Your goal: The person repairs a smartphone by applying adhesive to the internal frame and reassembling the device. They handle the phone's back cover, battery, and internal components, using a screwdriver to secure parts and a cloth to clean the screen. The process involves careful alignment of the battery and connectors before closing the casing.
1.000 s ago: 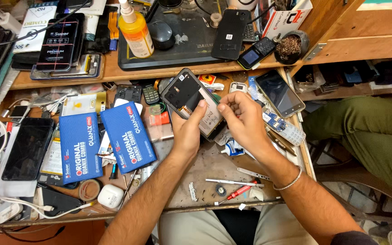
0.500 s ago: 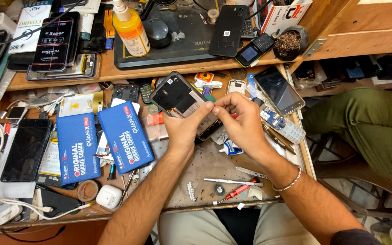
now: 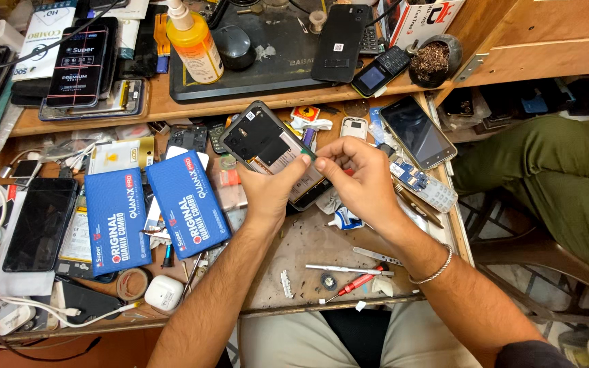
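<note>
My left hand (image 3: pixel 267 194) grips an opened smartphone (image 3: pixel 264 146) from below, its back cover off and the dark inner frame and boards facing up. The phone tilts up and to the left above the drawer-like work surface. My right hand (image 3: pixel 359 178) pinches at the phone's lower right edge with thumb and forefinger; whether a small part sits between the fingertips is too small to tell. A metal bracelet (image 3: pixel 431 272) circles my right wrist.
Two blue boxes (image 3: pixel 151 208) lie left of my arm. A red screwdriver (image 3: pixel 352 284), tweezers (image 3: pixel 339 270) and small parts lie near the front edge. Several phones (image 3: pixel 417 133), an orange bottle (image 3: pixel 192 44) and a black mat (image 3: pixel 274 61) crowd the upper shelf. Someone's green-trousered leg (image 3: pixel 547 177) is at right.
The phone has turned slightly in my left hand, and my right hand has shifted from its right side to pinching its lower edge. The view moved a little lower.
</note>
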